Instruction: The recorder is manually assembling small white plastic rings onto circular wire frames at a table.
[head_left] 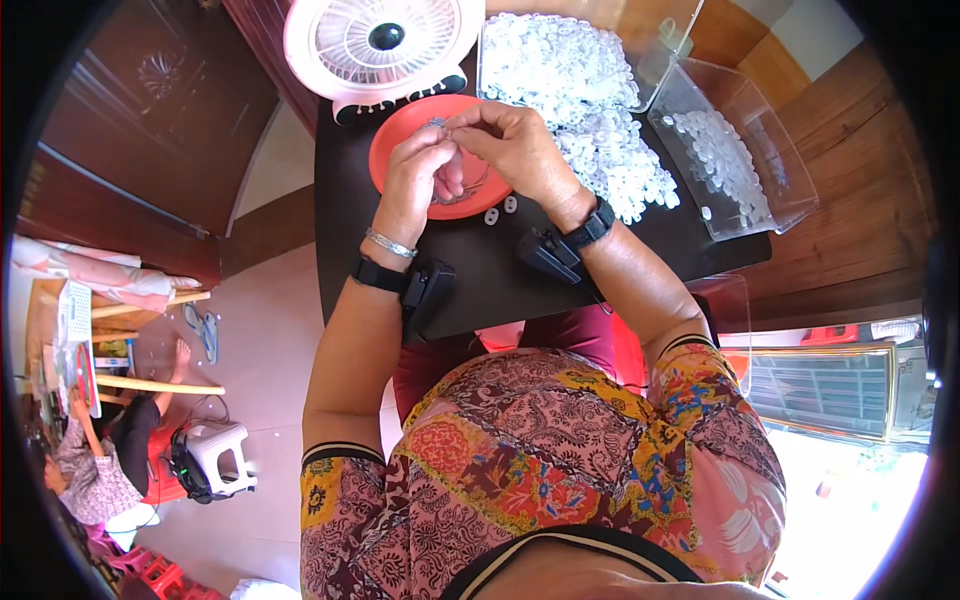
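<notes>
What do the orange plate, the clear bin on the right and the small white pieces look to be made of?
Orange plate: likely plastic, an even matte colour with a thin rim. Clear bin: likely rigid clear plastic, see-through walls with bright edges. White pieces: probably moulded plastic, small, uniform, faintly translucent discs; too small to be sure. Both hands meet over the plate.

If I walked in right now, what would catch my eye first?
Probably the two hands, the left hand and right hand, meeting over an orange plate on the dark table, pinching something tiny. Right of them lies a heap of small white pieces, with more in a clear box, and a pink fan stands behind the plate.
</notes>
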